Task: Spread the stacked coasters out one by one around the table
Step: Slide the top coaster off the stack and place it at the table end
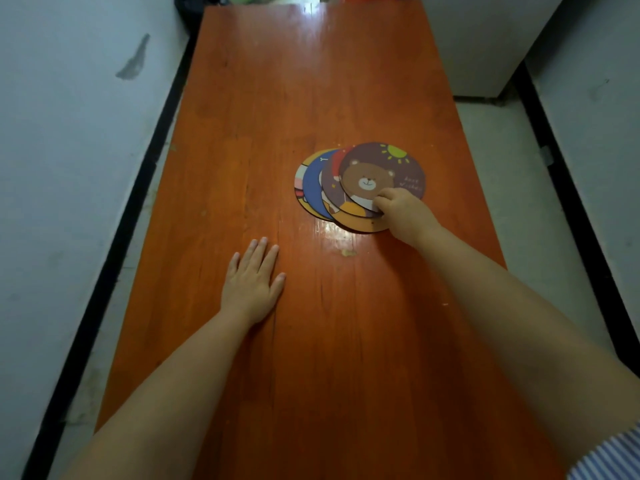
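Note:
Several round coasters lie fanned in an overlapping pile on the orange wooden table [311, 81], right of its middle. The top coaster [377, 168] is brown with a bear and a sun. Beneath it show a brown and orange coaster [349, 216], a blue coaster [311, 188] and the edge of a striped one [299, 183]. My right hand [405, 213] pinches the near edge of the bear coaster with thumb and fingers. My left hand [252, 278] rests flat on the table, fingers apart, well to the left of the pile and nearer to me.
The table is narrow and runs away from me between pale walls with black skirting. A white cabinet [485, 46] stands at the far right beside the table. Dark and green items [214, 0] sit past the far edge. A blue striped sleeve [609, 455] shows bottom right.

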